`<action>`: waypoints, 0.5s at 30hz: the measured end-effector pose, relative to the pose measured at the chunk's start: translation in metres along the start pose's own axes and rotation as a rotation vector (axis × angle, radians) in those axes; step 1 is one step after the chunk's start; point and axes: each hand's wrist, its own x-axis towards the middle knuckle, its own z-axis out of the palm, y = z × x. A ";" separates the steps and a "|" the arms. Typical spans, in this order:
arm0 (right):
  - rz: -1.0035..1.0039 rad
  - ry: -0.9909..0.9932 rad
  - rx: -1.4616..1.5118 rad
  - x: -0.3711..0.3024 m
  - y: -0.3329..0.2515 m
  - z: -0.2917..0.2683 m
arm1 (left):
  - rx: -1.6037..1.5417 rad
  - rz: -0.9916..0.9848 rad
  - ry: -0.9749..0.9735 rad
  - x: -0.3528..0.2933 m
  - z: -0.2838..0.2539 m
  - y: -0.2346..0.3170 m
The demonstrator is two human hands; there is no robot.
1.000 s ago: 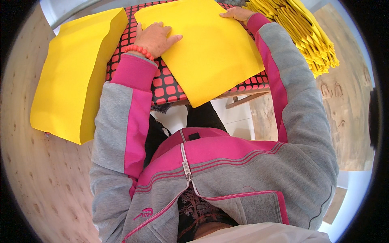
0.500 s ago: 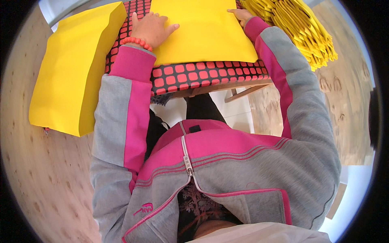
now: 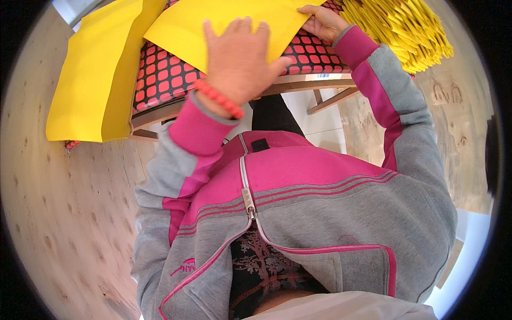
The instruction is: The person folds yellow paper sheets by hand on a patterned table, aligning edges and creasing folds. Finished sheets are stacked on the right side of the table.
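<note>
A flat yellow piece [image 3: 181, 32], like a cloth bag or sheet, lies turned at an angle on the table, one corner pointing toward me. My left hand [image 3: 240, 61], with a red bead bracelet [image 3: 220, 100] at the wrist, is over its near part, fingers spread and thumb out to the right. Whether the palm presses on it or hovers cannot be told. At the right edge of the piece, my right hand [image 3: 324, 22] pinches the yellow material between thumb and fingers.
Another large yellow piece [image 3: 88, 80] hangs over the table's left side. A thick stack of folded yellow pieces [image 3: 402, 32] sits at the far right. The table [image 3: 160, 80] has a red-and-black checked cover and a wooden frame.
The yellow piece has turned from square to slanted. My left hand has moved right and nearer, over the piece; my right hand has shifted slightly right. The left hanging piece appears higher in view.
</note>
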 end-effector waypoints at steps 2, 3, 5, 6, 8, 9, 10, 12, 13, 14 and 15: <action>-0.039 0.056 -0.010 -0.016 0.008 0.021 | 0.072 0.021 0.056 0.008 0.004 0.024; -0.060 0.075 -0.005 -0.027 0.013 0.034 | 0.171 0.007 0.014 0.013 0.006 0.030; -0.080 0.054 0.057 -0.049 0.018 0.056 | 0.271 -0.010 0.005 0.020 0.011 0.038; -0.093 0.110 0.030 -0.060 0.019 0.063 | 0.334 -0.015 -0.072 0.021 0.013 0.041; -0.128 0.074 0.035 -0.078 0.023 0.070 | 0.354 -0.005 -0.146 0.020 0.015 0.043; -0.114 0.087 0.016 -0.085 0.023 0.071 | 0.368 -0.001 -0.218 0.019 0.015 0.042; -0.103 0.081 -0.006 -0.092 0.021 0.067 | 0.364 0.003 -0.243 0.019 0.015 0.044; -0.084 0.056 -0.037 -0.111 0.023 0.064 | 0.353 0.002 -0.288 0.012 0.012 0.042; -0.032 0.055 -0.033 -0.120 0.023 0.064 | 0.333 0.013 -0.279 0.008 0.010 0.041; 0.024 -0.074 -0.088 -0.132 0.020 0.064 | 0.320 0.035 -0.257 0.005 0.007 0.039; 0.097 -0.188 -0.141 -0.147 0.017 0.064 | 0.304 0.057 -0.237 0.002 0.005 0.037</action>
